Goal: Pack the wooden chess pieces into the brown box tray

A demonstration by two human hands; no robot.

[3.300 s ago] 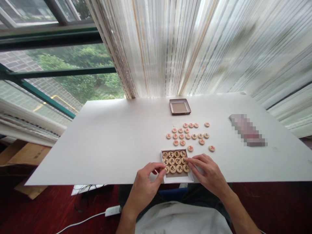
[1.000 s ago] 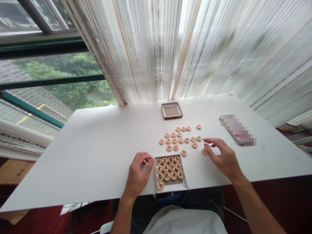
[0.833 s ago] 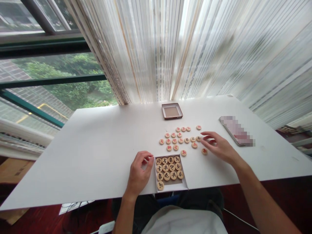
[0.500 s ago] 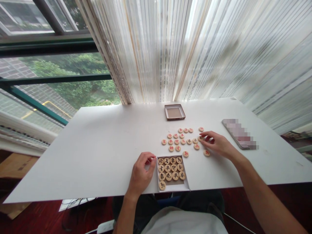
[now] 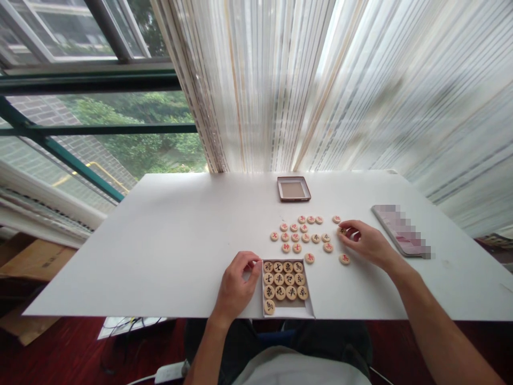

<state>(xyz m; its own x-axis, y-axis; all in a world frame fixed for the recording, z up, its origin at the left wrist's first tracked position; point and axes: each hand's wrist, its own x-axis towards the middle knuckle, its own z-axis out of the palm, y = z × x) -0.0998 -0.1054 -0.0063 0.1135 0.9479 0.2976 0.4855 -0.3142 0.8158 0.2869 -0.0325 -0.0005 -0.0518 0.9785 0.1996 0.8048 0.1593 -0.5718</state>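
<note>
My right hand (image 5: 364, 245) pinches a black-lettered Chinese chess piece (image 5: 342, 230) between thumb and fingertips, at the right end of the loose pieces. The fingers cover part of it. My left hand (image 5: 239, 283) has thumb and forefinger closed on the upper left corner of a shallow open box (image 5: 292, 311) at the table's front. Rows of black-lettered pieces lie face up in this box, with a bare strip along its lower right. Beyond it are several red-lettered pieces (image 5: 295, 237) and two loose black-lettered pieces (image 5: 316, 238), (image 5: 326, 237).
A box lid (image 5: 294, 197) lies inside up behind the pieces. To the right of my right hand is a flat pinkish object (image 5: 395, 230), partly pixelated. The white table (image 5: 160, 240) ends at a string curtain (image 5: 264, 107) and an open window.
My right hand has drawn the black-lettered piece slightly to the right, apart from the two black-lettered ones beside it. My left hand stays at the box corner. The view has shifted a little.
</note>
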